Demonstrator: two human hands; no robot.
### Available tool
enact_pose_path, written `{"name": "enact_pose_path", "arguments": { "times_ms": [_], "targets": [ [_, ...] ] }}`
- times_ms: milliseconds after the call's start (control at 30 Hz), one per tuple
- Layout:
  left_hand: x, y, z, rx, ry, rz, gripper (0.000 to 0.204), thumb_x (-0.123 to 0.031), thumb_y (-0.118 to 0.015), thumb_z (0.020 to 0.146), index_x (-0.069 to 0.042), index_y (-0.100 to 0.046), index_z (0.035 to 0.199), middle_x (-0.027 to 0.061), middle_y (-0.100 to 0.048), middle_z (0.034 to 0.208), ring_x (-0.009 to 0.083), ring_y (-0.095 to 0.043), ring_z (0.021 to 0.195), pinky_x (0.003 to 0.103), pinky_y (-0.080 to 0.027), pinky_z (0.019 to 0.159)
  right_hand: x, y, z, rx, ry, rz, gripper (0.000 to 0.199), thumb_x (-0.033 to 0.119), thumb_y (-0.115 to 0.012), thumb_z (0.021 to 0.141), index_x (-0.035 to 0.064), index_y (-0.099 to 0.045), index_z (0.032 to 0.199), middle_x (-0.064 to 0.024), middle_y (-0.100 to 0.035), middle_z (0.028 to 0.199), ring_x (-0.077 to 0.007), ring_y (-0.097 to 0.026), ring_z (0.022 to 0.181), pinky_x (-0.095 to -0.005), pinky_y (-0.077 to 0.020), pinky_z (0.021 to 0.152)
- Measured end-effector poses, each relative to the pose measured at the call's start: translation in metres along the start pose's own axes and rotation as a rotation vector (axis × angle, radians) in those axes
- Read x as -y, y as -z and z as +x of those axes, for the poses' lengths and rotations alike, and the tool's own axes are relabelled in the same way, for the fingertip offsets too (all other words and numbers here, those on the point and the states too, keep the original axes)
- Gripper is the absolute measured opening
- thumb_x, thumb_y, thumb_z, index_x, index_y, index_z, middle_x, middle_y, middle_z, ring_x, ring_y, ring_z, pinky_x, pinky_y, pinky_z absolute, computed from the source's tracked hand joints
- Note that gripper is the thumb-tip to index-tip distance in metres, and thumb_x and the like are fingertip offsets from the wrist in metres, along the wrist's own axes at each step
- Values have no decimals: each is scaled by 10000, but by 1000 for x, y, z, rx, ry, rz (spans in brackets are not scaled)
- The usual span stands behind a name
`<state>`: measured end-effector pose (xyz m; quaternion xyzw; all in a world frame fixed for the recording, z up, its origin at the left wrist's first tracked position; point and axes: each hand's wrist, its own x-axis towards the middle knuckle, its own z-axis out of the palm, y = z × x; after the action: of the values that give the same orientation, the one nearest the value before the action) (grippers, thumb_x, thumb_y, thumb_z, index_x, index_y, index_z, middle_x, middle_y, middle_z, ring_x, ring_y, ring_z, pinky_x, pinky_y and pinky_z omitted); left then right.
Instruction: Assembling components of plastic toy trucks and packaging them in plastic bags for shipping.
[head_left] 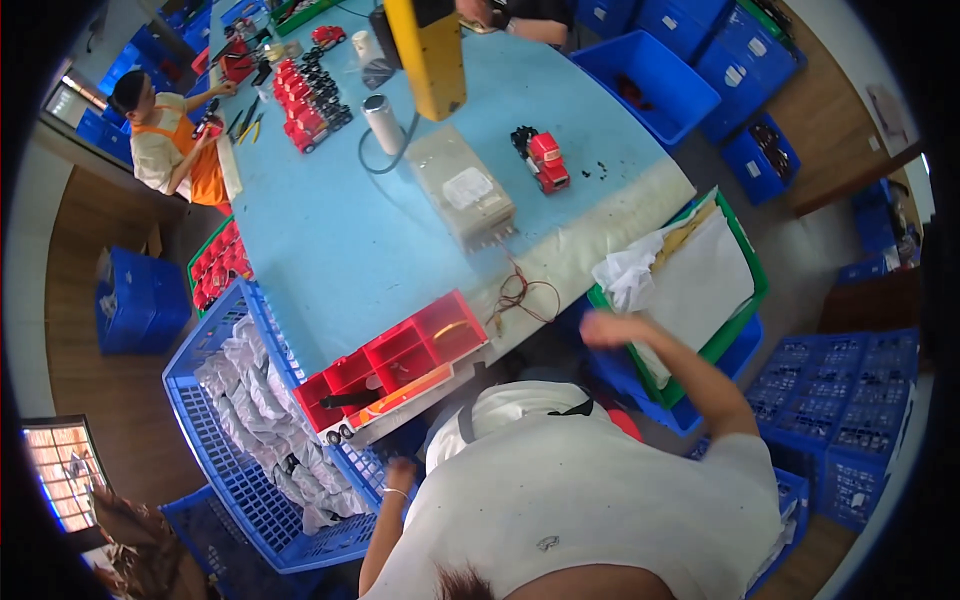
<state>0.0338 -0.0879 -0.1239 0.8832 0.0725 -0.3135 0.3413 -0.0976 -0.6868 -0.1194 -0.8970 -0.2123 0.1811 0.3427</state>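
Observation:
My right hand (608, 328) is over the near left edge of a green-rimmed tray (757, 262), its fingers curled in; whatever they may hold is hidden. Crumpled white plastic bags (630, 272) lie just beyond it, beside a white sheet (708, 275) in the tray. Low on the left, my left hand (400, 475) is beside the blue basket (262, 535), its fingers too small and blurred to read. White-wrapped items (255, 400) fill that basket. On the table's near edge sits a red compartment box (385, 365) with a dark tool in it.
A red toy truck (546, 160) stands on the blue table (345, 240) near a grey metal box (462, 190) with loose wires (518, 292). More red trucks (305, 105) are lined up beyond. A yellow post (428, 60) rises there. A person in an orange apron (205, 180) works at left.

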Motion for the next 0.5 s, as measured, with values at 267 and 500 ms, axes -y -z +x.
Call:
{"name": "enact_pose_path", "arguments": {
  "times_ms": [267, 500],
  "targets": [
    [-113, 11, 0, -36, -310, -246, 243, -25, -522, 846, -7, -522, 1088, 94, -593, 1026, 175, -564, 983, 283, -438, 862, -143, 202, 146, -1038, -1072, -38, 732, 386, -706, 683, 0, -383, 1216, -241, -469, 1184, -397, -498, 1065, -455, -438, 875],
    [-231, -39, -29, 153, -406, -129, 395, -3, -555, 798, 6, -475, 1185, 139, -551, 1159, 216, -519, 1116, 315, -405, 929, -186, 203, 139, -1093, -1061, -327, 544, 370, -717, 683, 31, -519, 1059, -164, -580, 1024, -348, -562, 965, -448, -467, 803]
  ]
}}
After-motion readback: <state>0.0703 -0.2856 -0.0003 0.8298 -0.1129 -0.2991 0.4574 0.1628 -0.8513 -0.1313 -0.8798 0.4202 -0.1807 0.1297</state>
